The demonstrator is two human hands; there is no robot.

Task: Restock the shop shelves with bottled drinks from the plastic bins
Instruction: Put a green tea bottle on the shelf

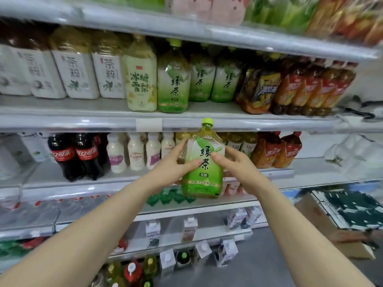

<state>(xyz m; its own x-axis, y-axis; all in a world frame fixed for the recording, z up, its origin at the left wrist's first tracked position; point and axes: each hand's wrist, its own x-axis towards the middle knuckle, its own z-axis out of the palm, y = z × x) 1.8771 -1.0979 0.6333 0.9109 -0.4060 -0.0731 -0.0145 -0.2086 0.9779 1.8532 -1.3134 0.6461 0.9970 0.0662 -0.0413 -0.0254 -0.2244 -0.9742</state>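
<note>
Gripping a squarish, glossy green-tea bottle: both hands.

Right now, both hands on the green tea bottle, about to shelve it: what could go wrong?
1. The green tea bottle has its cap level with the shelf lip; lifting straight up could knock it.
2. The left hand and right hand grip mostly with fingertips on the glossy label; it might slip.
3. The front shelved bottle stands near the edge; a bump while sliding in beside it could tip it.
</note>
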